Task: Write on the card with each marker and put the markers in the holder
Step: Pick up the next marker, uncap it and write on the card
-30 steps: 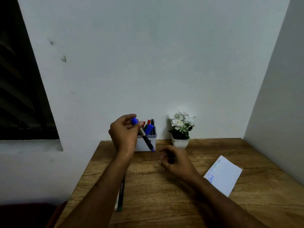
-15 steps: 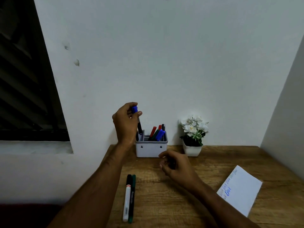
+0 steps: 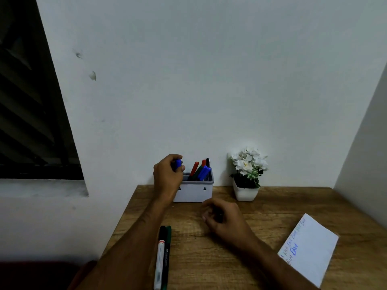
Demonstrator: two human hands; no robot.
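Note:
My left hand grips a blue-capped marker over the left compartment of the grey holder; only the blue cap shows above my fingers. Several markers, red, green, blue and black, stand in the holder's right part. My right hand rests on the table in front of the holder, curled around something small and dark that I cannot identify. The white card, with blue writing along its left edge, lies at the right.
A white-bodied marker and a green marker lie side by side on the wooden table under my left forearm. A white pot of white flowers stands right of the holder. Walls close the back and right.
My left hand has lowered the blue-capped marker down into the holder's left side; its dark barrel is now hidden. The view has shifted. My right hand has stayed in place.

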